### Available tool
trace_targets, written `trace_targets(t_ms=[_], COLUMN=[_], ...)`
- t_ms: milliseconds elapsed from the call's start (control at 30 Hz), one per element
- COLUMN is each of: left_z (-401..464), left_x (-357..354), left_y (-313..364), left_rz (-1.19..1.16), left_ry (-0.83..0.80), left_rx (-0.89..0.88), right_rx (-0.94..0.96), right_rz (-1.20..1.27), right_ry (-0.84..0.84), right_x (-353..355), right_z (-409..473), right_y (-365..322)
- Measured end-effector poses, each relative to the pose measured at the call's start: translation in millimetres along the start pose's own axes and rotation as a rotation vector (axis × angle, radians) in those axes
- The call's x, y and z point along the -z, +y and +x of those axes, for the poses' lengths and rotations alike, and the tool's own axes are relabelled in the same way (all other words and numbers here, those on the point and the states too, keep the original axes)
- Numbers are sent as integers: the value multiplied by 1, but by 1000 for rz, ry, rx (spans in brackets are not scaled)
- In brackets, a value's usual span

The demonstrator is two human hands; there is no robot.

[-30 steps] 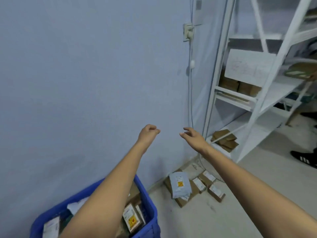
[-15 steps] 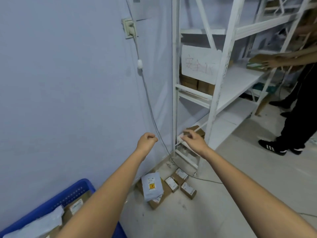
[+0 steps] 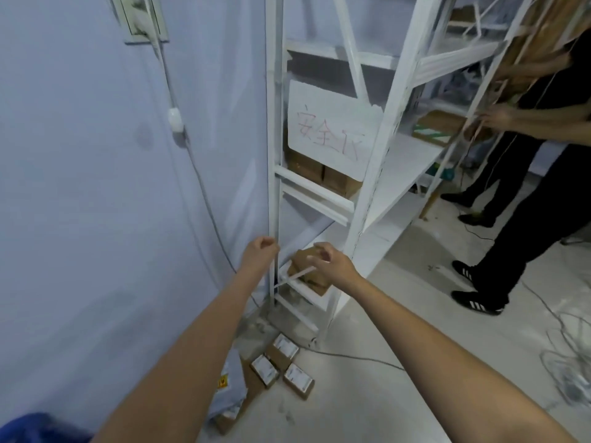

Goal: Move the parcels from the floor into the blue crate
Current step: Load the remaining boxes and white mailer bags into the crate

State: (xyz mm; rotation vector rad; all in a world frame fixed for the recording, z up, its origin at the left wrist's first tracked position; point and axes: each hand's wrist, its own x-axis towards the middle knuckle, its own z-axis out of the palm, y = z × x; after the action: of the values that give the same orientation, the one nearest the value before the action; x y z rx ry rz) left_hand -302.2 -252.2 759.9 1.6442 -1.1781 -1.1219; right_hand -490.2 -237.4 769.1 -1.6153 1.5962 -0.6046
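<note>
Several small brown parcels with white labels (image 3: 281,367) lie on the floor at the foot of the shelf. A grey mailer bag (image 3: 228,396) lies beside them, partly hidden by my left forearm. Only a corner of the blue crate (image 3: 38,426) shows at the bottom left. Both arms are stretched forward, well above the parcels. My left hand (image 3: 259,251) is curled into a loose fist and holds nothing. My right hand (image 3: 332,263) hangs with fingers apart, empty, in front of brown boxes (image 3: 315,276) on the lowest shelf.
A white metal shelf rack (image 3: 374,174) stands against the wall, with boxes and a white sign on it. A cable (image 3: 204,199) runs down the wall. Two people in dark clothes (image 3: 524,199) stand at the right. Loose cables (image 3: 572,362) lie on the floor.
The view has swung right and down: the blue crate has slid almost out of frame and the shelf and parcels are closer. Both hands stay empty and outstretched.
</note>
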Motion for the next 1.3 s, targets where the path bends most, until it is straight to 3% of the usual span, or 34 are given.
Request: trace_targets(t_ms=[233, 433, 533, 800, 1033, 1300], left_z=[46, 63, 63, 26, 24, 69], left_x=[-9, -33, -59, -115, -156, -247], left_y=[-25, -48, -64, -128, -247, -475], left_rz=[-26, -125, -168, -264, -345, -366], left_ry=[108, 363, 477, 602, 613, 518], left_rx=[94, 234, 321, 527, 715, 879], right_rx=[78, 139, 180, 124, -16, -204], right_rz=[-22, -30, -91, -148, -245, -337], right_ry=[-175, -423, -527, -713, -749, -749], right_x=[-9, -11, -10, -27, -102, -239], right_z=[85, 159, 188, 208, 214, 242], right_y=[10, 37, 58, 124, 224, 447])
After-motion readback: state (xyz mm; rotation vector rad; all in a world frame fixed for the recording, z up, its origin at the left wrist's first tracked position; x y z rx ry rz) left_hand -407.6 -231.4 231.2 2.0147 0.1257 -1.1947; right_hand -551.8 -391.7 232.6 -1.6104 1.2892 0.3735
